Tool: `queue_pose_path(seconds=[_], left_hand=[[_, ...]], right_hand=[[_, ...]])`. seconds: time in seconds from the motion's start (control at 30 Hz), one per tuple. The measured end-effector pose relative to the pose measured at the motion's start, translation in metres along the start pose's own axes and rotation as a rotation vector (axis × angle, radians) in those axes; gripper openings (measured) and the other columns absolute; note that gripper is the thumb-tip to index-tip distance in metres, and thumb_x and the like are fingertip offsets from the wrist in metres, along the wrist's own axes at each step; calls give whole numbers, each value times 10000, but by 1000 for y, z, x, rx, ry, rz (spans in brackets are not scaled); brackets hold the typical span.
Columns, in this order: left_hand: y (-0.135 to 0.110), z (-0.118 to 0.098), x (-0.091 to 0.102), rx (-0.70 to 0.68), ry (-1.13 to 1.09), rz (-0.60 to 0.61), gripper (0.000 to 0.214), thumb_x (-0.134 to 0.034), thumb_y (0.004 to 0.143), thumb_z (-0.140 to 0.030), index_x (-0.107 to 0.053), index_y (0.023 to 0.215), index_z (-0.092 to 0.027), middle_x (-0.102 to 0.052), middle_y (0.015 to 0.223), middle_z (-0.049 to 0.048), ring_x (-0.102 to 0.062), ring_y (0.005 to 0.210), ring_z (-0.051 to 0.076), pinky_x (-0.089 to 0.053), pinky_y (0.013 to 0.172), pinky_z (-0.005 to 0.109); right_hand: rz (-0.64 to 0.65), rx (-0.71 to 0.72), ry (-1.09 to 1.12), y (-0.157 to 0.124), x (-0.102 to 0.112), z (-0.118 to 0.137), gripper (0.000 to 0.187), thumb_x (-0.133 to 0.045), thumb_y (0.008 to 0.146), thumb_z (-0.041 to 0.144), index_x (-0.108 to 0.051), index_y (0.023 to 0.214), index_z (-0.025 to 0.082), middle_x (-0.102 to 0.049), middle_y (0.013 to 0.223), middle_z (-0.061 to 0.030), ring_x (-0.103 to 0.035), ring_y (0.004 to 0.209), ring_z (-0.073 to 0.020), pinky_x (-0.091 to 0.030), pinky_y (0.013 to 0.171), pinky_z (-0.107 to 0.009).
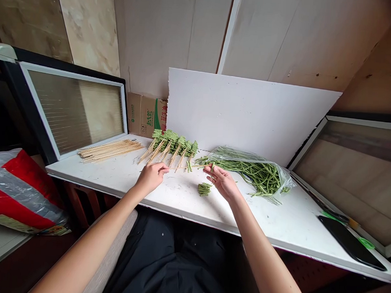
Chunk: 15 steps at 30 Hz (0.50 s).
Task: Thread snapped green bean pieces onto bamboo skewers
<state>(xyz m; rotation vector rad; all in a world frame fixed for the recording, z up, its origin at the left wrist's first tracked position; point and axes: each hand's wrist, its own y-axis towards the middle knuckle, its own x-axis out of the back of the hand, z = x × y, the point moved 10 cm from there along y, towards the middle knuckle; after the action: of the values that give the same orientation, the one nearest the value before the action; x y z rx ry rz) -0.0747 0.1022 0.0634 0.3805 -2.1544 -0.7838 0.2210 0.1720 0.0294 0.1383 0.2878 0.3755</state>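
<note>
My left hand point(152, 175) pinches the near end of a thin bamboo skewer point(181, 167) that lies level over the white table point(121, 173). My right hand point(222, 181) pinches a short green bean piece point(213, 167) at the skewer's other end. A small stack of cut bean pieces point(204, 189) lies just left of my right hand. Behind my hands lies a row of finished bean skewers point(172, 144).
A pile of bare skewers point(111, 150) lies at the table's left. A clear bag of long green beans point(256, 170) sits to the right. A black phone point(350, 242) rests at the right front. A cardboard box point(146, 115), a white board and glass-topped cabinets stand around.
</note>
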Motion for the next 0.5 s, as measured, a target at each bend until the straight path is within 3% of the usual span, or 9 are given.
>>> queue_pose_path(seconds=[0.27, 0.5], left_hand=[[-1, 0, -1, 9, -20, 18, 224, -608, 896, -123, -790, 920, -253, -837, 922, 28, -774, 859, 234, -590, 854, 354], [-1, 1, -2, 19, -28, 34, 223, -603, 903, -117, -781, 923, -249, -839, 936, 22, -775, 867, 235, -586, 854, 361]], right_hand=[[-62, 4, -62, 1, 7, -2, 485, -866, 783, 643, -782, 1072, 262, -773, 1297, -105, -643, 1350, -312, -542, 1014, -388], [-67, 11, -1, 1, 7, -3, 443, -901, 764, 594, -783, 1030, 259, -792, 1246, -94, -669, 1322, -304, -543, 1007, -383]])
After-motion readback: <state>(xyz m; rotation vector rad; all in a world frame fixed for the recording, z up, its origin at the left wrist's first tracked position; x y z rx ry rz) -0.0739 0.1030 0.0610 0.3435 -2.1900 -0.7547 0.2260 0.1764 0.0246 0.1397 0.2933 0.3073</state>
